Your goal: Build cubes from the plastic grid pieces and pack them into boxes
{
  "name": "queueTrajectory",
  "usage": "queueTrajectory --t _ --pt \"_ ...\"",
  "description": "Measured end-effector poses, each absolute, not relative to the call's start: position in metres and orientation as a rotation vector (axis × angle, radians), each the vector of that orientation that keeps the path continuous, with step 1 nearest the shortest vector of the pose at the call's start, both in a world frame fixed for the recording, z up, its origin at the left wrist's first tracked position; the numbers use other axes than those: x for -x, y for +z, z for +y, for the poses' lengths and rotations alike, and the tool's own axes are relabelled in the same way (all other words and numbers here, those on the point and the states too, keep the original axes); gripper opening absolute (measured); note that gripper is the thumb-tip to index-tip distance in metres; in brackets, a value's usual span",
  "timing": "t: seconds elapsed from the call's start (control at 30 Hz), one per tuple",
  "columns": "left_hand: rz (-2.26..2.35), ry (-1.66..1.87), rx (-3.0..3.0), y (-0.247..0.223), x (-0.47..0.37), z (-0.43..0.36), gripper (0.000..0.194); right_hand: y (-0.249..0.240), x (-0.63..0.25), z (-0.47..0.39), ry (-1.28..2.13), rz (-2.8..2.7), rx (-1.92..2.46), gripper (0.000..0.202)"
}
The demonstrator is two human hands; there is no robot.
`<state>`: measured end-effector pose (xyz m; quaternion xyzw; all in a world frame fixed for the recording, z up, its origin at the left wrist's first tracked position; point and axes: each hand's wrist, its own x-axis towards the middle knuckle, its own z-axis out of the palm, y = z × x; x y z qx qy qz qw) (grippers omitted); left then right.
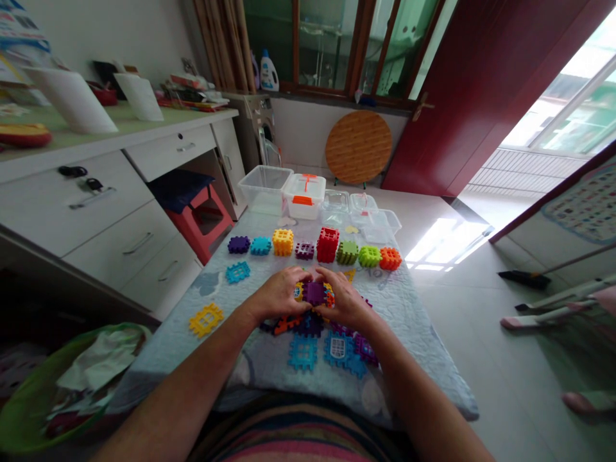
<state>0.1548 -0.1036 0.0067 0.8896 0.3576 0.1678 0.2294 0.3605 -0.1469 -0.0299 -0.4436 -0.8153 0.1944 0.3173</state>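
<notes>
Between my two hands is a stack of interlocking plastic building tiles (314, 293) with a purple one on top and yellow and orange edges showing. My left hand (283, 292) grips its left side, fingers curled around it. On the right side, my right hand (342, 298) closes on the same stack. Just below them lie loose tiles: a dark purple tile (308, 325), a light blue tile (303, 353) and a blue tile with a white window (338, 348). Purple tiles (366, 350) lie partly under my right forearm.
Sorted stacks stand in a row behind my hands, including a yellow stack (283, 242), a red stack (328, 245) and an orange stack (390, 258). A blue tile (237, 273) and a yellow tile (206, 320) lie left. Clear plastic boxes (266, 186) line the table's far end.
</notes>
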Motion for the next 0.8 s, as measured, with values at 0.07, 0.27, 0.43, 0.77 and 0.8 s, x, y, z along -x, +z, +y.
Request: queueTrajectory --t 0.07,0.27,0.43,0.77,0.8 --pt "1.004 0.451 -2.451 0.005 -0.154 -0.104 0.042 -0.032 -0.361 -0.146 0.514 -2.147 1.171 0.08" --pt "0.989 0.37 -2.543 0.004 -0.156 -0.102 0.05 -0.036 -0.359 -0.144 0.501 -2.144 1.148 0.078" --pt "1.064 0.299 -2.694 0.009 -0.163 -0.106 0.053 -0.035 -0.356 -0.143 0.464 -2.141 1.151 0.078" --pt "1.021 0.19 -2.861 0.023 -0.175 -0.102 0.044 -0.023 -0.359 -0.148 0.426 -2.17 1.139 0.082" --pt "1.02 0.184 -2.866 0.027 -0.175 -0.099 0.043 -0.02 -0.362 -0.148 0.426 -2.159 1.148 0.081"
